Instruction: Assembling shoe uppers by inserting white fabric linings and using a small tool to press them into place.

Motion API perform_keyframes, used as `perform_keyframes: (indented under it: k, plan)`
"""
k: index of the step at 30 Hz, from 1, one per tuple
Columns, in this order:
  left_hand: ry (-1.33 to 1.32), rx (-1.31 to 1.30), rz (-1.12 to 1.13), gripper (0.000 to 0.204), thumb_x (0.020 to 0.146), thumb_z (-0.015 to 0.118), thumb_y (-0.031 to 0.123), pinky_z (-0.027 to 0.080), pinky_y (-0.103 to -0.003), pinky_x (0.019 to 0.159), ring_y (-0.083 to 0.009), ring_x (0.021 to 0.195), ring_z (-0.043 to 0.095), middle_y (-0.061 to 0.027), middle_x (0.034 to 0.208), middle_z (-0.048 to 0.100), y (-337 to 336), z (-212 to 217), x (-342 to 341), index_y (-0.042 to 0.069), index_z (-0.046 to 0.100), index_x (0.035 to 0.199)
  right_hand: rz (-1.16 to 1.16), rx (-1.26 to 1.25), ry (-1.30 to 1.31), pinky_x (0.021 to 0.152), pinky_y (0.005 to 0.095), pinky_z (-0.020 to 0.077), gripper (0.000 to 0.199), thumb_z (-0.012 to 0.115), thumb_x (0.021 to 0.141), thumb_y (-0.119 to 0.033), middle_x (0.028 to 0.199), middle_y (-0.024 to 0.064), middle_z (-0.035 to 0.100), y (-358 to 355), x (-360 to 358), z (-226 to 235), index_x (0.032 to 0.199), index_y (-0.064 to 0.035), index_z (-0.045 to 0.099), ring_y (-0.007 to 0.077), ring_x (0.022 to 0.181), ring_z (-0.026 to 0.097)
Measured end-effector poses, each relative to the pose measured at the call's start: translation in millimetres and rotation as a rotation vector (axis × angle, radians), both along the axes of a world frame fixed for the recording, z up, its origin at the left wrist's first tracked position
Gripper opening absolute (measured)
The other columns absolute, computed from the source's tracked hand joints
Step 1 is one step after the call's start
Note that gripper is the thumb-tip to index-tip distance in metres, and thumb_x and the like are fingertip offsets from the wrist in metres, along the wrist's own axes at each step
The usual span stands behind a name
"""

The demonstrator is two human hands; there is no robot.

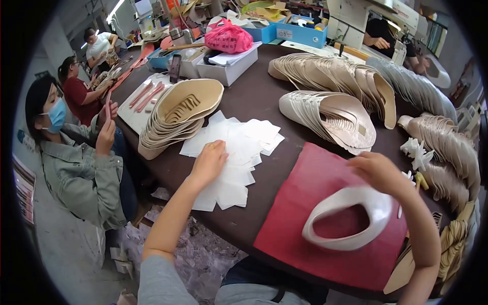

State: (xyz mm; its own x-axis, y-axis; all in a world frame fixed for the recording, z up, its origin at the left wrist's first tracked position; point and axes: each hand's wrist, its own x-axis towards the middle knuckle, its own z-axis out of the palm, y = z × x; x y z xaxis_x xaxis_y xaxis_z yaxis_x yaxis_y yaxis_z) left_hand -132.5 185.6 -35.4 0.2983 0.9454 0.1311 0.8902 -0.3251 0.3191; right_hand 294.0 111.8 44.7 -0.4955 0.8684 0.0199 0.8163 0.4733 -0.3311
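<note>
My left hand [209, 161] rests on a fanned pile of thin white sheets [231, 175], its fingers bent and pressed together at the top sheet. Over the far edge of a dark red mat [290, 223] is my right hand [373, 170], slightly blurred, with curled fingers; what they hold, if anything, is hidden. Just below that hand a glossy white shoe upper [325, 239] lies on the mat, its oval opening showing red through it. Beyond the mat sits a nested stack of pale shoe uppers [300, 109].
Another beige stack of uppers [175, 112] stands left of the sheets, beside a white board [134, 114] with pink strips. More uppers [333, 71] line the far right. A white box [236, 68] carries a pink bag [229, 36]. A masked co-worker [81, 157] sits at the left.
</note>
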Motion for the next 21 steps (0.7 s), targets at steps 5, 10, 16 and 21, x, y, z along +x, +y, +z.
perform_keyframes:
  k: [5,10,16,21]
  plan:
    - [-0.035,0.22,-0.044,0.031,0.076,0.065,0.021,0.046,-0.044,0.085,-0.037,0.09,0.055,-0.0202,0.1,0.059,29.9,-58.0,7.6,-0.003,0.057,0.096,0.199,-0.143,0.238,0.078,0.0366,0.0498,0.027,0.063,0.083,-0.007,0.104,0.0126,0.064,50.1,-116.2,-27.3,0.11,-0.0017,0.064,0.0294,0.086,0.062]
    - [-0.085,-0.261,0.124,0.037,0.07,0.071,0.025,0.045,-0.04,0.089,-0.0339,0.102,0.051,-0.0168,0.108,0.056,46.9,-21.3,33.0,0.005,0.06,0.099,0.119,0.108,0.178,0.086,0.0374,0.0477,0.035,0.062,0.082,-0.008,0.117,0.0132,0.06,146.3,-175.5,-108.6,0.117,-0.002,0.061,0.0301,0.096,0.06]
    - [-0.131,-0.284,0.092,0.04,0.074,0.069,0.024,0.041,-0.038,0.096,-0.0316,0.112,0.047,-0.0128,0.115,0.054,32.9,-11.2,10.1,0.008,0.059,0.11,0.12,0.326,0.124,0.084,0.0365,0.0468,0.034,0.062,0.08,-0.01,0.108,0.0132,0.059,167.6,-213.3,-122.9,0.113,0.0004,0.062,0.0292,0.091,0.059]
    - [-0.226,-0.245,0.127,0.038,0.079,0.064,0.023,0.04,-0.038,0.098,-0.0306,0.114,0.047,-0.0116,0.122,0.054,39.2,-14.4,10.5,0.009,0.061,0.114,0.095,0.613,-0.002,0.078,0.0341,0.0459,0.024,0.061,0.078,-0.01,0.095,0.0112,0.057,156.1,-224.6,-118.4,0.101,-0.0019,0.063,0.0258,0.08,0.056]
